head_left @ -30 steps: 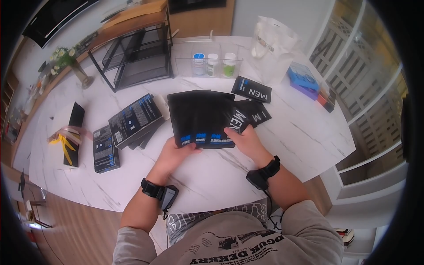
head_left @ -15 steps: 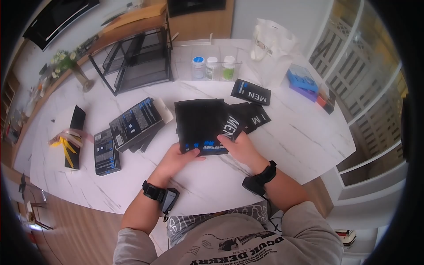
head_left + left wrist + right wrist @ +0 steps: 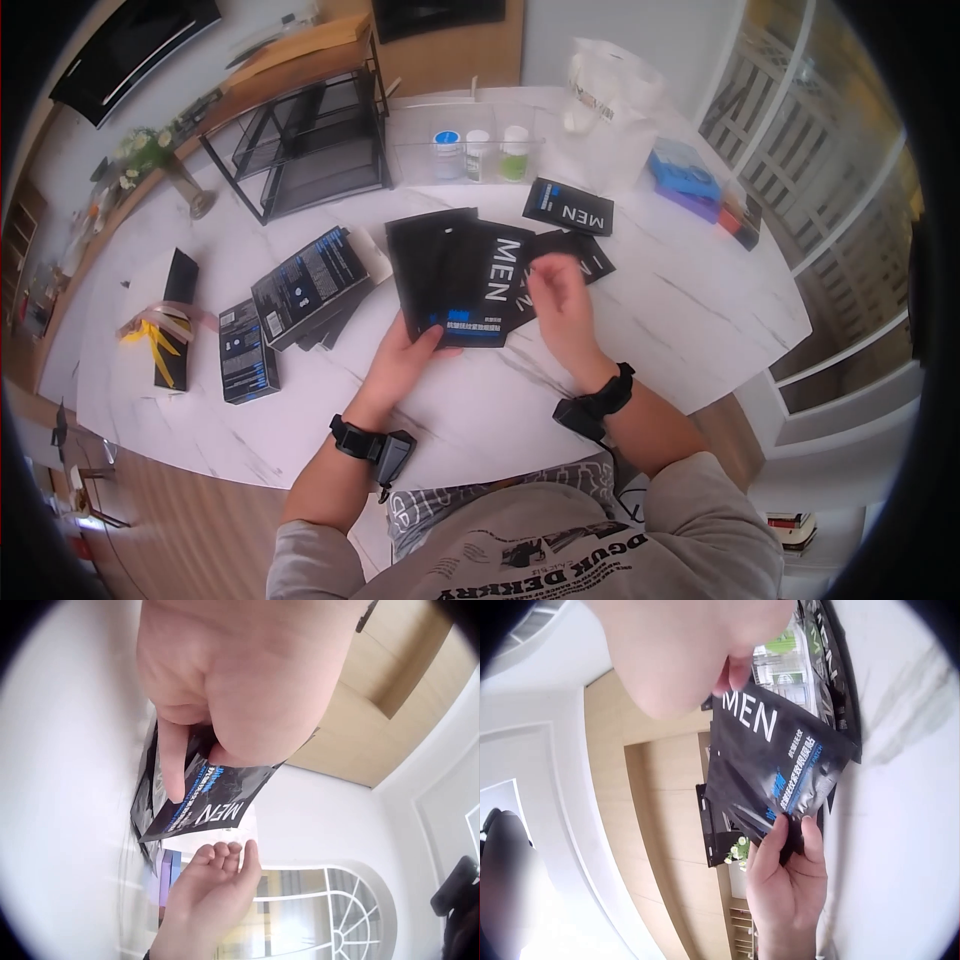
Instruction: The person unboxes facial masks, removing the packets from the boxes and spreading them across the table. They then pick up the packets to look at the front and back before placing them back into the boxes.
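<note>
Black packets (image 3: 470, 280) with white MEN lettering are fanned out in the left hand (image 3: 400, 360), its thumb pinching their lower edge. In the right wrist view the left hand (image 3: 787, 892) grips the packets (image 3: 780, 757) at the bottom. The right hand (image 3: 565, 310) is raised just right of the fan, its fingers bent and holding nothing visible. In the left wrist view the right hand (image 3: 214, 889) shows curled fingers apart from the packets (image 3: 217, 799). More black packets (image 3: 585, 250) lie on the table behind the right hand, another (image 3: 568, 206) beyond them.
Black boxes (image 3: 310, 285) and a ribboned box (image 3: 172, 325) stand left. Behind are a mesh rack (image 3: 320, 170), a clear bin with bottles (image 3: 478, 155) and a white bag (image 3: 610, 115). Blue and purple boxes (image 3: 685, 175) lie right on the marble table (image 3: 690, 310).
The right hand has let go of the packets and moved slightly up and right. The packets in the left hand are spread differently, with one MEN label now fully showing.
</note>
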A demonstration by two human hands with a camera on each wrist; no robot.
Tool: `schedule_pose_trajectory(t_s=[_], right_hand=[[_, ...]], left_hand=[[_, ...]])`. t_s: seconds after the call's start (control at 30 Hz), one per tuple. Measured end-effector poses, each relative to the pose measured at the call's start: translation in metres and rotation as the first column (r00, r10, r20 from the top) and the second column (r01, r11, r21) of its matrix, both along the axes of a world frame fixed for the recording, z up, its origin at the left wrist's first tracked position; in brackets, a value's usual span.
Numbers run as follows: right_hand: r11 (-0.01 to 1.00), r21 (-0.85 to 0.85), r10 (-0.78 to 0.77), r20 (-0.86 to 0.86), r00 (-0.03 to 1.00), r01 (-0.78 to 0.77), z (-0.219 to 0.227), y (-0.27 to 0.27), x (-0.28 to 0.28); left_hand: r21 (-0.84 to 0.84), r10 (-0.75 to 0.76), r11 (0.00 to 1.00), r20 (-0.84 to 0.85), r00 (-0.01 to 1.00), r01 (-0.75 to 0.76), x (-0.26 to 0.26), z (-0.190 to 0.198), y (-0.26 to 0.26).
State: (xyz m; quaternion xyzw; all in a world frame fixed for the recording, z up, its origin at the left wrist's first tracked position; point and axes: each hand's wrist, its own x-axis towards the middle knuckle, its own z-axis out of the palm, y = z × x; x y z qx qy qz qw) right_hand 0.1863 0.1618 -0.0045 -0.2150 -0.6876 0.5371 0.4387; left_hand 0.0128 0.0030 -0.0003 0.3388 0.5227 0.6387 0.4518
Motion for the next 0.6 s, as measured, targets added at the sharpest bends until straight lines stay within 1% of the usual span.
schedule_pose_trajectory(t_s=[0.03,0.07,0.17,0.2,0.27,0.33,0.37,0.4,0.43,0.47,0.5,0.53,0.57,0.6], right_hand=[[0.994,-0.006,0.113,0.114,0.987,-0.113,0.004,-0.003,0.002],[0.967,0.154,0.175,0.178,0.968,-0.203,0.008,-0.011,0.002],[0.906,0.357,0.152,0.231,0.961,-0.229,0.01,-0.025,-0.007],[0.912,0.299,0.203,0.27,0.941,-0.282,0.011,-0.025,-0.006],[0.924,0.095,0.361,0.104,0.927,-0.371,0.008,-0.031,-0.008],[0.876,-0.08,0.47,-0.076,0.879,-0.476,0.003,-0.04,-0.011],[0.881,-0.089,0.464,-0.03,0.885,-0.465,0.004,-0.041,-0.01],[0.886,-0.098,0.456,0.015,0.89,-0.452,0.009,-0.043,-0.008],[0.892,-0.107,0.447,0.061,0.892,-0.44,0.012,-0.044,-0.007],[0.92,-0.158,0.361,-0.022,0.932,-0.36,0.006,-0.045,-0.012],[0.934,-0.192,0.309,0.004,0.951,-0.303,0.004,-0.042,-0.012],[0.944,-0.224,0.256,0.033,0.966,-0.243,0.002,-0.038,-0.01],[0.95,-0.254,0.203,0.064,0.977,-0.181,0.001,-0.033,-0.007],[0.95,-0.265,0.184,0.049,0.982,-0.165,0.001,-0.03,-0.006]], left_hand=[[0.035,0.012,0.999,-0.024,1.0,-0.011,0.003,-0.001,0.0],[0.069,0.021,0.997,-0.048,0.999,-0.018,0.005,-0.001,0.001],[0.03,-0.004,0.999,-0.243,0.97,0.012,0.005,-0.001,-0.003],[0.077,-0.027,0.996,-0.328,0.944,0.055,0.005,-0.003,-0.005],[0.161,-0.049,0.976,-0.491,0.87,0.146,0.002,-0.007,-0.006],[0.169,-0.055,0.96,-0.663,0.746,0.221,0.005,0.002,-0.007],[0.166,-0.054,0.952,-0.739,0.671,0.259,0.008,0.009,-0.008],[0.111,-0.092,0.953,-0.778,0.621,0.281,0.014,0.018,-0.01],[0.133,-0.067,0.949,-0.801,0.595,0.286,0.013,0.017,-0.009],[0.152,-0.042,0.945,-0.822,0.568,0.291,0.011,0.014,-0.008],[0.171,-0.018,0.939,-0.841,0.541,0.297,0.01,0.012,-0.008],[0.153,-0.021,0.946,-0.849,0.527,0.285,0.007,0.011,-0.008],[0.185,0.067,0.967,-0.849,0.523,0.176,0.006,0.01,-0.007],[0.217,0.155,0.974,-0.847,0.509,0.066,0.005,0.009,-0.007]])
